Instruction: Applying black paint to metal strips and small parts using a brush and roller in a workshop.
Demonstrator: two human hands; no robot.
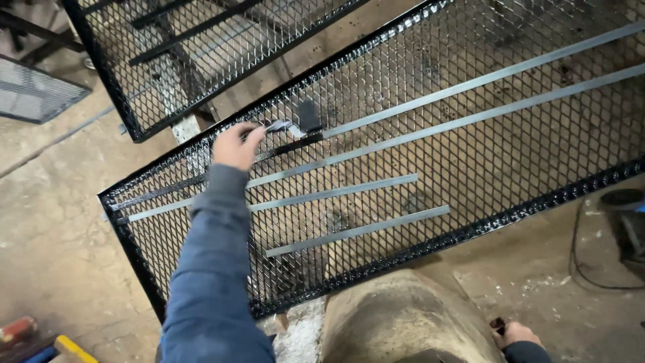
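My left hand (236,145) reaches out in a blue sleeve over a black-framed expanded-metal mesh panel (524,202). It grips a metal clamp tool (285,126) whose dark jaw sits at the near end of a long grey steel strip (484,79). A second long strip (470,117) and two shorter strips (322,196) (356,230) lie across the mesh. My right hand (517,334) is low at the bottom right, fingers curled near a small dark object; what it holds is unclear.
A second black mesh panel (127,114) lies at the top left, a grey mesh piece (33,94) at the far left. My tan trouser knee (403,316) is below the panel. A dark cable (584,269) runs on the concrete floor at right; red and yellow tools (40,336) lie bottom left.
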